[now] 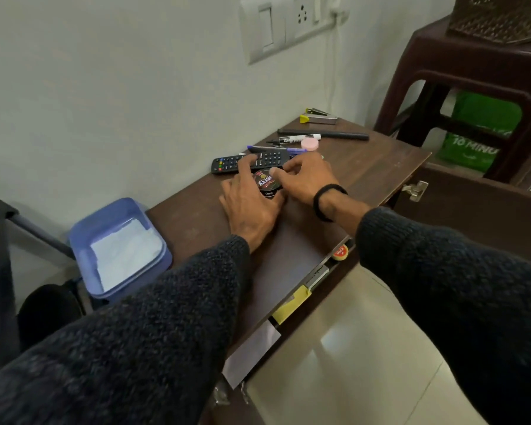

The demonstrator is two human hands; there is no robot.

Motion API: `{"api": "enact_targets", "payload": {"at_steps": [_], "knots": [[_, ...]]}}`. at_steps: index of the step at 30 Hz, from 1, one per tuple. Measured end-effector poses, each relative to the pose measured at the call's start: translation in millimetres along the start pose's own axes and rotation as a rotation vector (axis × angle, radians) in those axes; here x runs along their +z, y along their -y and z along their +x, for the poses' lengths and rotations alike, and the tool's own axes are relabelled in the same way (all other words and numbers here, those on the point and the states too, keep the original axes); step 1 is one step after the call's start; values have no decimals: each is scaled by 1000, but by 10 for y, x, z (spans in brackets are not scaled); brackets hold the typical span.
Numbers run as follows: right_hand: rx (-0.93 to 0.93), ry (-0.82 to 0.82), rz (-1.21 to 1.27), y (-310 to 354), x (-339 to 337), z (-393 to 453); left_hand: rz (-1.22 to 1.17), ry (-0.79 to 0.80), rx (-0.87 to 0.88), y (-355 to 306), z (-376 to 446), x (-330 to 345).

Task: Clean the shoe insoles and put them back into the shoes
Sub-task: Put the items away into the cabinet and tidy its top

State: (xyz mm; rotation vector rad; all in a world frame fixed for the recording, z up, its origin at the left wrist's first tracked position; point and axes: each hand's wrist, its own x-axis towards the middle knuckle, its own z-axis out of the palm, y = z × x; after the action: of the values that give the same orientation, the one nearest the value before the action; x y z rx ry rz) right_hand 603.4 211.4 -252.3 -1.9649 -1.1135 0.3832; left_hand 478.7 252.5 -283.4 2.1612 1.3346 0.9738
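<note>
Both hands close on a small round tin (pixel 266 183) standing on the dark wood-grain bench (pixel 365 167), just in front of the black remote (pixel 252 162): the left hand (pixel 252 207) cups its smooth side to steady it, while the right hand (pixel 307 179) pinches the glossy printed lid, probably to twist it off. No insoles or shoes are in view.

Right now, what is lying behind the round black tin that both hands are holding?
Behind the round black tin lies a black remote control, with pens and a pink disc farther back. The fingers cover part of the remote.
</note>
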Motion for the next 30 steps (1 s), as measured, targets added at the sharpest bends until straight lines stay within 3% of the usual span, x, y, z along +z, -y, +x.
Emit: {"api": "enact_targets", "payload": {"at_steps": [5,9,12,17,22,27,30], "knots": [[179,113,280,-117,-54,12,-20,-59,74,4,-131,-7],[292,147,485,-181,-225,-20,-30,-14,110,-52,-111,12],[360,27,593,-305,-362,-12,-10,59,175,-82,-59,64],[410,-208,801,-537,-625,-74,327,115,315,-221,260,172],[364,-184,758,-597,-641,-145,613,337,38,-247,761,119],[348,-177,771,-609,-634,-129,789,470,278,-100,984,-119],[338,-159,770,-614,-649,-148,814,516,324,-127,1079,-195]]}}
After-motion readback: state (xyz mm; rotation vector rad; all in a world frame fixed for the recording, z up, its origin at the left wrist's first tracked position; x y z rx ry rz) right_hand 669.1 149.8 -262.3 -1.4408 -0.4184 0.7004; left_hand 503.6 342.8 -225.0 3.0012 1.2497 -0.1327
